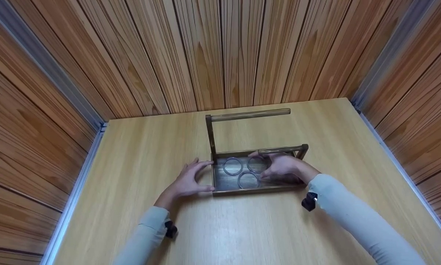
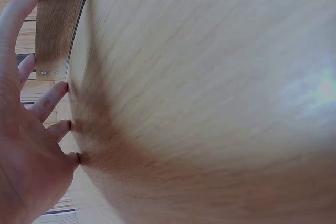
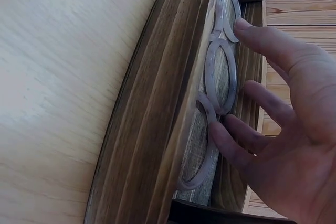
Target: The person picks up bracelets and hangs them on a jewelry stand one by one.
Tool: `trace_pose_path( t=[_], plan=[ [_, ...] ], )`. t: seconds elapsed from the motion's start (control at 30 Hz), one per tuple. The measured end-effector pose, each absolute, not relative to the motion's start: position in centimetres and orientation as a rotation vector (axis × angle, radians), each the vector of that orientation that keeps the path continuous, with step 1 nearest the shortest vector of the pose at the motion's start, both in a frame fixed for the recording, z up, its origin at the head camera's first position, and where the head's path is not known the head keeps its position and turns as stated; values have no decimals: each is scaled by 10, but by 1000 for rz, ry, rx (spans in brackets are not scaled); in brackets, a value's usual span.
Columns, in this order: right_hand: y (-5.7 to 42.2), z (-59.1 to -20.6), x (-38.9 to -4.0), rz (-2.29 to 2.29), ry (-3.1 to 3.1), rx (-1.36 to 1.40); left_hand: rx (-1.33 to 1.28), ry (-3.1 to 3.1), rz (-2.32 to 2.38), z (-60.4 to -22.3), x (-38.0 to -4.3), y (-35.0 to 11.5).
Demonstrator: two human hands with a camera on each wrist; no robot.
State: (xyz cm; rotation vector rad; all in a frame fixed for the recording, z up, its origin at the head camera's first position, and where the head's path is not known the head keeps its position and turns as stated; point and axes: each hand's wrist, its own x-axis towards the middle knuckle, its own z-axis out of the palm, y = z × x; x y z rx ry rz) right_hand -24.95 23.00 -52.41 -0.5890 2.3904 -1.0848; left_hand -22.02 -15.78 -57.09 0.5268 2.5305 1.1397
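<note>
A dark wooden stand has a shallow tray (image 1: 238, 191) as its base and a bar on a post at each end. Several pale, translucent bangles lie flat in the tray, one (image 1: 233, 173) at the left and one (image 1: 248, 188) at the front. My left hand (image 1: 188, 180) is spread at the tray's left end, thumb and forefinger against it, other fingertips on the table. Over the tray, under the shorter bar (image 1: 279, 150), my right hand (image 1: 282, 164) reaches in with loosely bent, parted fingers. Its fingertips are at the bangles (image 3: 233, 77); no bangle is lifted.
The taller bar (image 1: 249, 114) extends rightward from the left post (image 1: 210, 136), above and behind the tray. A light wooden table (image 1: 139, 147) carries the stand. Plank walls (image 1: 205, 55) with metal edge rails (image 1: 77, 184) enclose the back and both sides.
</note>
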Motion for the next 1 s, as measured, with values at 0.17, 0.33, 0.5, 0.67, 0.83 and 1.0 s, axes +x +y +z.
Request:
trace_pose_path(
  t=[0.17, 0.33, 0.5, 0.67, 0.83, 1.0],
  plan=[
    [229, -526, -251, -1093, 2375, -565, 564, 2544, 1132, -572, -221, -158],
    [227, -530, -251, -1102, 2389, -565, 582, 2550, 1139, -572, -222, -159],
    [226, -532, -251, -1083, 2406, -566, 583, 2545, 1144, -572, -221, -159],
    [224, -532, -251, -1066, 2421, -566, 590, 2549, 1149, -571, -221, -158],
    [225, -533, -250, -1069, 2446, -600, 589, 2549, 1149, -571, -221, -158],
    [225, -535, -249, -1037, 2514, -680, 576, 2550, 1147, -573, -221, -158]
  ],
)
